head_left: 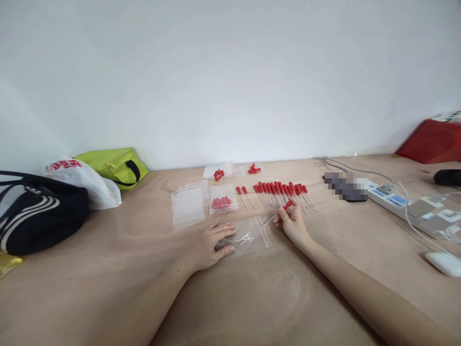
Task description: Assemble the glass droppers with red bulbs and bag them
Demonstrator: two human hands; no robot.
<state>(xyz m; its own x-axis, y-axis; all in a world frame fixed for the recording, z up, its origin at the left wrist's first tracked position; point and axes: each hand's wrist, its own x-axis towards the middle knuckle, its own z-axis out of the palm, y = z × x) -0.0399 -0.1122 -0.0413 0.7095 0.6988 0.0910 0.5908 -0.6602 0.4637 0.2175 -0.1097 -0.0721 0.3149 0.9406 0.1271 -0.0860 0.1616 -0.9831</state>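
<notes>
Just below center, the right hand (293, 222) pinches a red-capped dropper (279, 213), its glass tip pointing down-left toward a clear zip bag (252, 235). The left hand (212, 242) lies flat and open, pressing on the bag's left end; something glassy sits inside, I think more droppers. Right behind is a row of droppers (284, 192), plus a filled bag (223, 199) and empty bags (187, 206) further left. Handbags (43, 206) crowd the desk (126, 269) at far left, with a power strip (392, 199) at right.
</notes>
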